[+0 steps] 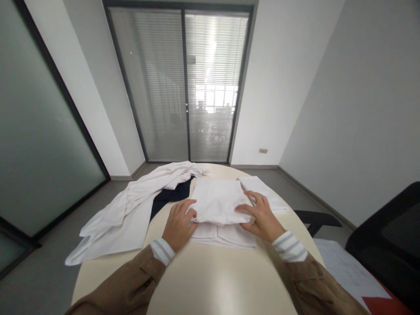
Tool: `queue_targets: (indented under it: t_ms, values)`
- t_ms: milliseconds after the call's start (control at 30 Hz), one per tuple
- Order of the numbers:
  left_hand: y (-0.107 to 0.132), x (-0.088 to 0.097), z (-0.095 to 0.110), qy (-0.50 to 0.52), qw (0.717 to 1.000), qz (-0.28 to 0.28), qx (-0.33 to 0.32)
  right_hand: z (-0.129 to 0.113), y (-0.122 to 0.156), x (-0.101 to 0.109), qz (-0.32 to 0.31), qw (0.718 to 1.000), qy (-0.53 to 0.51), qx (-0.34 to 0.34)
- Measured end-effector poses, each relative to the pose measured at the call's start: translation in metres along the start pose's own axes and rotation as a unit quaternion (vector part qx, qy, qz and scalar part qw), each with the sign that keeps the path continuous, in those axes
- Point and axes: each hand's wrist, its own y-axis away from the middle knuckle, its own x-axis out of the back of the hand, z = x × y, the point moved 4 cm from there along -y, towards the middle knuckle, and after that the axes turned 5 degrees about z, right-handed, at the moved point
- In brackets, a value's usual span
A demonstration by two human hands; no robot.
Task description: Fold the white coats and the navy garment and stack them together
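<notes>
In front of me a white garment [216, 197] lies in a folded rectangle on the round cream table [216, 280]. Its near edge is raised, and a lower layer of white cloth shows beneath it. My left hand [181, 221] grips the left side of that edge between thumb and fingers. My right hand [260, 214] pinches the right side the same way, its upper fingers resting along the cloth. Just past my right hand is another folded white cloth [265, 192].
Loose white clothing [131, 210] is heaped on the table's left and hangs over its edge. Dark navy fabric [173, 194] shows under it. A black office chair [390, 236] stands at the right, near white and red items. Glass doors with blinds [183, 87] are ahead.
</notes>
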Motion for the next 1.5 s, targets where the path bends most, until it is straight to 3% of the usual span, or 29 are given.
queue_targets:
  t_ms: [100, 267, 533, 667, 1000, 1100, 1200, 1267, 1300, 1367, 1433, 1500]
  values:
    - [0.001, -0.005, 0.003, -0.006, 0.999, -0.036, -0.026, -0.01, 0.0, 0.0, 0.005, 0.999, 0.009, 0.031]
    - [0.001, -0.016, 0.012, -0.045, 0.991, -0.106, -0.073, -0.033, -0.002, -0.012, -0.044, 0.995, 0.006, 0.095]
    - [0.003, -0.029, 0.02, -0.107, 0.969, -0.166, -0.149, -0.064, -0.005, -0.038, -0.182, 0.977, 0.077, 0.079]
    - [0.004, -0.027, 0.025, -0.085, 0.957, -0.192, -0.201, -0.07, -0.003, -0.038, -0.218, 0.972, 0.053, 0.074]
    - [0.007, -0.019, 0.029, 0.034, 0.938, -0.243, -0.244, -0.072, -0.001, -0.034, -0.274, 0.957, -0.063, 0.069]
    - [0.011, -0.013, 0.028, 0.163, 0.93, -0.272, -0.187, -0.069, 0.0, -0.027, -0.299, 0.936, -0.181, 0.045]
    - [0.012, -0.011, 0.016, 0.352, 0.887, -0.295, -0.046, -0.064, 0.004, -0.024, -0.324, 0.897, -0.3, -0.004]
    - [0.01, -0.015, -0.001, 0.443, 0.855, -0.261, 0.064, -0.058, 0.007, -0.028, -0.333, 0.869, -0.363, -0.049]
    - [0.008, -0.018, -0.011, 0.458, 0.854, -0.22, 0.113, -0.053, 0.008, -0.031, -0.323, 0.862, -0.383, -0.072]
    - [0.004, -0.022, -0.035, 0.411, 0.883, -0.107, 0.199, -0.04, 0.005, -0.034, -0.262, 0.88, -0.38, -0.112]
    - [0.003, -0.024, -0.053, 0.307, 0.92, -0.021, 0.241, -0.026, 0.001, -0.033, -0.165, 0.924, -0.322, -0.122]
    - [0.003, -0.028, -0.058, 0.218, 0.951, -0.02, 0.217, -0.016, -0.002, -0.03, -0.104, 0.96, -0.247, -0.083]
